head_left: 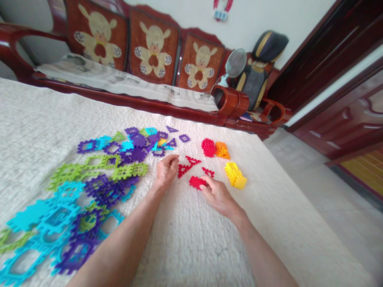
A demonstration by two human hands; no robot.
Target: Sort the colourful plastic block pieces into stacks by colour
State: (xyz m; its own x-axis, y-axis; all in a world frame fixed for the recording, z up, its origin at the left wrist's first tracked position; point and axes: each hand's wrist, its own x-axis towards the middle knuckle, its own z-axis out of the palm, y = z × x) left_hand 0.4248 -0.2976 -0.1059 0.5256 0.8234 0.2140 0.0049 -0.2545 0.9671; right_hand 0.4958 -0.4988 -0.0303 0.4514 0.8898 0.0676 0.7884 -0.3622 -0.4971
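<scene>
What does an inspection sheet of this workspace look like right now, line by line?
Surface: off-white textured cloth, lying slightly uneven.
Job's things: red solid piece, with red triangular pieces nearby; beyond and to the right, a red stack, an orange stack and a yellow stack.
Clutter: purple pieces, turquoise pieces and green pieces, overlapping on the left.
Hands: right hand pinches the red solid piece's edge; left hand is curled beside the triangles, contents unclear.
Cables: thin pale cord seemingly running from the fan.
Surroundings: wooden sofa with bear-patterned cushions; wooden door at right.
</scene>
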